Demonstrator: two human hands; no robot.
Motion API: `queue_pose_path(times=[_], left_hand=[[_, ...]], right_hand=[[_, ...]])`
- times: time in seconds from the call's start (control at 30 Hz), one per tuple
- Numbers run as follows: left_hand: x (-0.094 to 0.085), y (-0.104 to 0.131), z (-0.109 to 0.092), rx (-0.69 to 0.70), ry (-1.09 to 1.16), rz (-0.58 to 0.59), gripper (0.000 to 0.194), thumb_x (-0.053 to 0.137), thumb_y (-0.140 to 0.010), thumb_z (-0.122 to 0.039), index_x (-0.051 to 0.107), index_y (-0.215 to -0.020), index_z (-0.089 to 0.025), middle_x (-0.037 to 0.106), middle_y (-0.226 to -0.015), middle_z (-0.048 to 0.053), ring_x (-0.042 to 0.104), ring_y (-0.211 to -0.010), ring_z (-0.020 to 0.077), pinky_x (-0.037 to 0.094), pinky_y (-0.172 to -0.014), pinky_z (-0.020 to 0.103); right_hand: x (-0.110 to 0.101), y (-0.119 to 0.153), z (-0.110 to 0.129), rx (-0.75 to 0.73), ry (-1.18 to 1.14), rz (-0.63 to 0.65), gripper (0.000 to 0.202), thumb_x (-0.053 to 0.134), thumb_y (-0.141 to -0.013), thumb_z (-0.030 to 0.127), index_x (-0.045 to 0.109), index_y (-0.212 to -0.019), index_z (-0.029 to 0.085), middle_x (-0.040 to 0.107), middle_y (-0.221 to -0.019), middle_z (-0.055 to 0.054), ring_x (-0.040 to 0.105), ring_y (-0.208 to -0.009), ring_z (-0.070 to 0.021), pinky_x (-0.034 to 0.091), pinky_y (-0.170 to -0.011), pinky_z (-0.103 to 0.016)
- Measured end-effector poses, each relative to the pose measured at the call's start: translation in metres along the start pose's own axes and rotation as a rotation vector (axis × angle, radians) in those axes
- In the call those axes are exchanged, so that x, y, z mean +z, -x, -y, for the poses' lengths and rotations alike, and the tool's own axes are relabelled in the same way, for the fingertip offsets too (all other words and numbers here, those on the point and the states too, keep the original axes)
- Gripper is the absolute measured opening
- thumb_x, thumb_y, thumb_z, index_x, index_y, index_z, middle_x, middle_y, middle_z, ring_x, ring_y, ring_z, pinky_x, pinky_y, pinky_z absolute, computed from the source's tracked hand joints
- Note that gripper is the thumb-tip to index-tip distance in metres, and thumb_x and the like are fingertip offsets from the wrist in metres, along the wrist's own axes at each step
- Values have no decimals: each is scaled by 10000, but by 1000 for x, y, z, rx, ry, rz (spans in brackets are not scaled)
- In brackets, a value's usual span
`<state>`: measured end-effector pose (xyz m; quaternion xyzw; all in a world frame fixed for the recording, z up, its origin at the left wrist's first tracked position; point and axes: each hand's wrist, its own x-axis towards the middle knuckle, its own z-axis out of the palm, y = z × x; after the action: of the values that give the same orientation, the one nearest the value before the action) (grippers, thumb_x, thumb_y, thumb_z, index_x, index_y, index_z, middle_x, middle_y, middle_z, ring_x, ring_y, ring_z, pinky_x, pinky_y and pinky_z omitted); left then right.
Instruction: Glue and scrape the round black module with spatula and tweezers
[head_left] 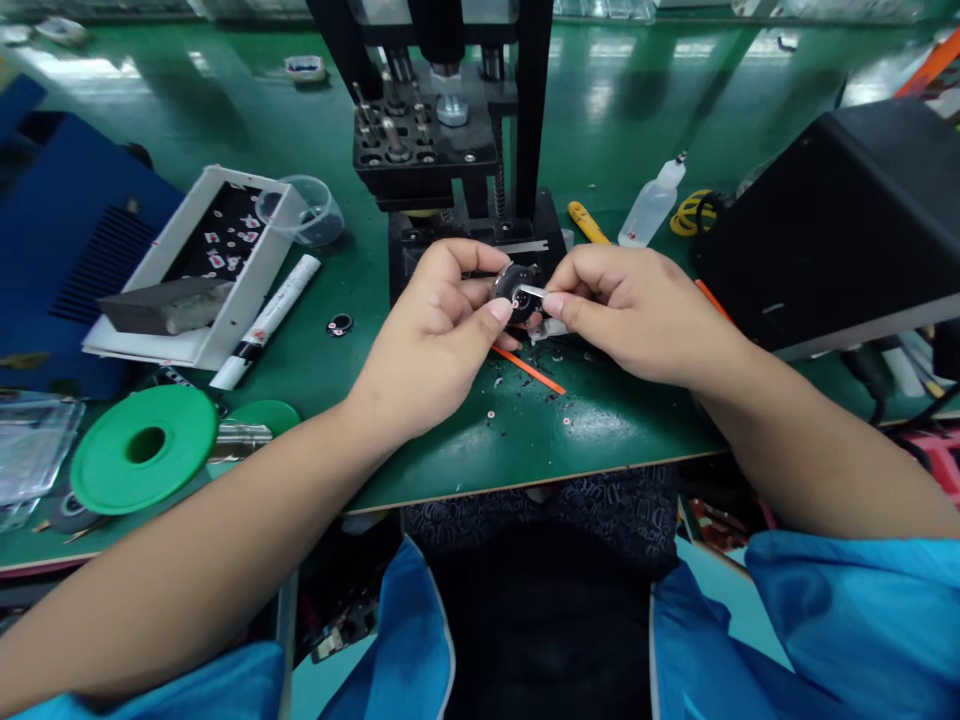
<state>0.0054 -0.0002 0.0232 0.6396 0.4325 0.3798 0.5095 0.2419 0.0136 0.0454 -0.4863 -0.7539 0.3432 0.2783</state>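
Green bench [615,420], press [450,150] just beyond my fingers. My left hand [435,330] pinches a round black part [514,285]; my right hand [630,310] clamps tweezers [531,291] against it. A slipping tip could scratch or drop it.

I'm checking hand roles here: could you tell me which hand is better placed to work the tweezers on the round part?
Right, probably. The right hand already pinches the tweezers, tips on the round part; the left hand grips that part.
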Motion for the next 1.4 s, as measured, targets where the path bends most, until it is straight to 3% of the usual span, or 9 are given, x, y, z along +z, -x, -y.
queue_pose_path(times=[0.23,0.4,0.5,0.77,0.97,1.23,1.4], left_hand=[[-4,0,0,-53,179,34,418,893,-1072,-419,562,-1315,-341,875,-1190,25,892,-1154,260,776,-1014,475],[-6,-3,8,-8,407,47,470,1047,-1005,-496,682,-1249,-328,879,-1060,0,885,-997,226,742,-860,360],[-6,-5,14,1,489,41,417,1095,-976,-421,775,-1223,-317,879,-1068,-4,852,-937,188,736,-847,309],[-7,-1,24,50,367,-12,459,1070,-1005,-439,934,-1431,-333,903,-1368,40,861,-1175,244,753,-963,329],[-9,0,24,104,280,-13,455,1077,-997,-392,963,-1436,-356,933,-1373,29,876,-1249,262,735,-1144,381],[-9,-1,19,95,228,-66,464,1147,-887,-328,1000,-1328,-335,930,-1309,47,885,-1149,262,758,-1103,403],[-8,-1,23,78,283,-57,439,1137,-914,-335,992,-1327,-373,952,-1322,10,900,-1174,244,765,-1121,402]], right_hand=[[-2,-2,3,19,15,-5,165,823,-1120,236,833,-956,222,752,-846,8,639,-807,-171,503,-825,-362],[-2,-2,6,34,-6,12,151,803,-1122,207,824,-973,216,796,-919,2,673,-859,-172,513,-848,-349],[-1,-3,6,27,-8,11,154,784,-1117,191,807,-965,206,780,-913,13,662,-863,-161,510,-857,-340],[-2,-3,9,40,7,21,211,788,-1096,182,745,-891,208,717,-873,27,653,-888,-156,502,-860,-332],[-4,-4,9,45,-6,41,217,797,-1061,121,752,-863,198,713,-860,32,652,-866,-139,499,-860,-326],[0,-5,5,62,-21,28,266,821,-1066,138,748,-818,201,681,-802,46,614,-794,-126,460,-798,-326],[0,-6,2,65,-98,32,223,802,-1058,173,750,-843,200,730,-822,29,623,-793,-132,463,-784,-326]])
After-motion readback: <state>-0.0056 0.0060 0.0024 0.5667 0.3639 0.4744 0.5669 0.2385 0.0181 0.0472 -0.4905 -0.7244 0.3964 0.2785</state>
